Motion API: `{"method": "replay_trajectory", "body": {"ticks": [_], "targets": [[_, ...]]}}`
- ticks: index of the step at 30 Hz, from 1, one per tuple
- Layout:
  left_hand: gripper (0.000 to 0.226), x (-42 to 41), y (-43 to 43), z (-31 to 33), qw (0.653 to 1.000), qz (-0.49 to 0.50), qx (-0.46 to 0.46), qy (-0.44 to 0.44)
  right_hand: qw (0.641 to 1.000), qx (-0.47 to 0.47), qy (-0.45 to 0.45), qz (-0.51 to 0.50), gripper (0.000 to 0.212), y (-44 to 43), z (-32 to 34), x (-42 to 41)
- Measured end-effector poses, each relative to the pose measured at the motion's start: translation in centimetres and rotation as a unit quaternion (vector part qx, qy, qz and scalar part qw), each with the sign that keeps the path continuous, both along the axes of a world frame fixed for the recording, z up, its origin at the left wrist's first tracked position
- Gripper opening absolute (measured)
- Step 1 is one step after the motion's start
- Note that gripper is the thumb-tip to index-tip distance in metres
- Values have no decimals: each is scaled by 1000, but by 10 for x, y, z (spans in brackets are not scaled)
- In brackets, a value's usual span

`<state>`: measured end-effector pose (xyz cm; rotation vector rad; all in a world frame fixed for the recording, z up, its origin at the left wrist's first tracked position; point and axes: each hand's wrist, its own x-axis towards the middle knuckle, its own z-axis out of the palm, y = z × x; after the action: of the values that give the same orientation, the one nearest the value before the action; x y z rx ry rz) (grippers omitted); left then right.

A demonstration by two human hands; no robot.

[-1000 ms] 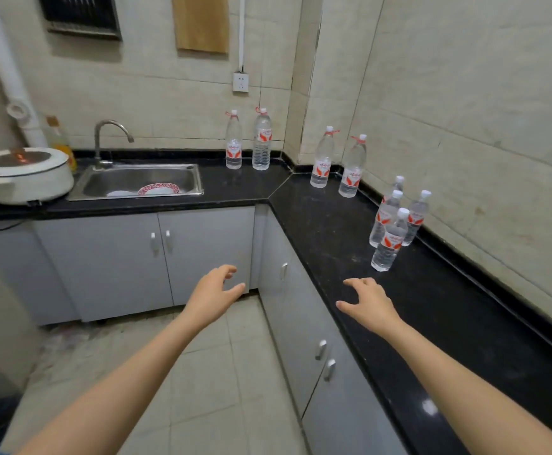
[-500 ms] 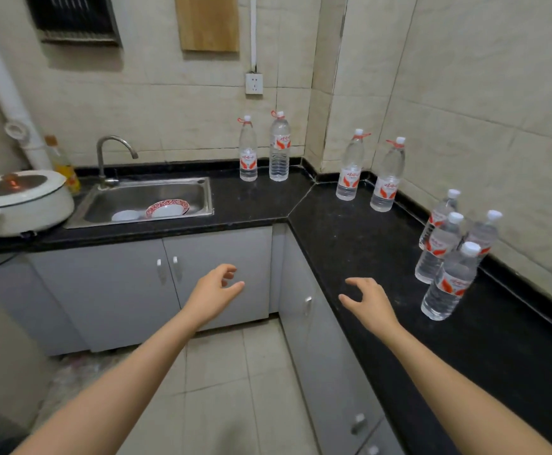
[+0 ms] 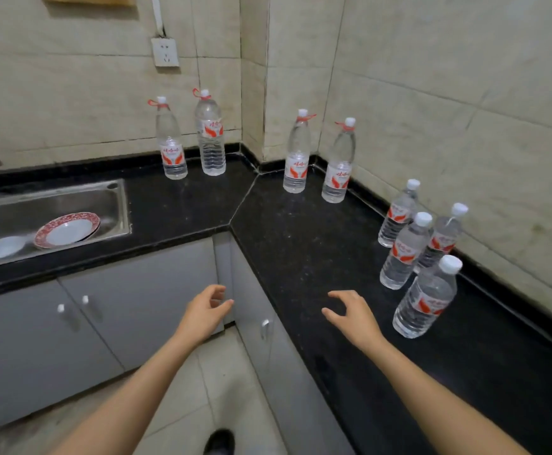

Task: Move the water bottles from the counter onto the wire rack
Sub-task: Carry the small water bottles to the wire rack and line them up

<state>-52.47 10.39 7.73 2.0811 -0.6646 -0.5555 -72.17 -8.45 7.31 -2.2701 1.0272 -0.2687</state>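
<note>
Several clear water bottles with red-and-white labels stand on the black L-shaped counter [image 3: 300, 244]. Two tall ones [image 3: 209, 133] stand by the back wall, two more tall ones [image 3: 297, 156] near the corner. A cluster of smaller bottles stands at the right wall, the nearest [image 3: 427, 298] just right of my right hand [image 3: 353, 315]. That hand hovers over the counter, fingers loosely curled, holding nothing. My left hand [image 3: 204, 311] hangs in front of the grey cabinets, relaxed and empty. No wire rack is in view.
A steel sink [image 3: 71, 208] at the left holds a red-rimmed plate [image 3: 67, 229] and a white dish [image 3: 2, 247]. Grey cabinet doors [image 3: 136, 300] run under the counter. A wall socket [image 3: 165, 51] sits above the back bottles. Tiled floor lies below, with my shoe [image 3: 220, 441] showing.
The view has moved closer to the counter corner and tilted down. Both hands stay out in front, empty; the right hand is now nearer the closest small bottle.
</note>
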Motion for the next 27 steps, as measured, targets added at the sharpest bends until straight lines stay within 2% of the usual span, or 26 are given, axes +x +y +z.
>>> {"method": "replay_trajectory", "body": {"ticks": [7, 13, 17, 21, 24, 27], "targets": [[34, 49, -136, -18, 992, -124, -11, 26, 993, 48, 3, -104, 42, -59, -7, 16], [34, 76, -230, -36, 967, -247, 15, 68, 975, 106, 33, -193, 35, -82, -18, 27], [33, 67, -273, -59, 942, -316, 45, 100, 950, 143, 41, -276, 26, -78, -41, 5], [34, 35, -298, -78, 910, -385, 76, 135, 906, 163, 47, -388, 19, -66, -52, -42], [36, 10, -317, -80, 896, -412, 75, 144, 862, 148, 13, -485, 30, -69, -51, -70], [42, -12, -335, -79, 889, -429, 69, 146, 842, 143, -45, -519, 52, -78, -46, -85]]}}
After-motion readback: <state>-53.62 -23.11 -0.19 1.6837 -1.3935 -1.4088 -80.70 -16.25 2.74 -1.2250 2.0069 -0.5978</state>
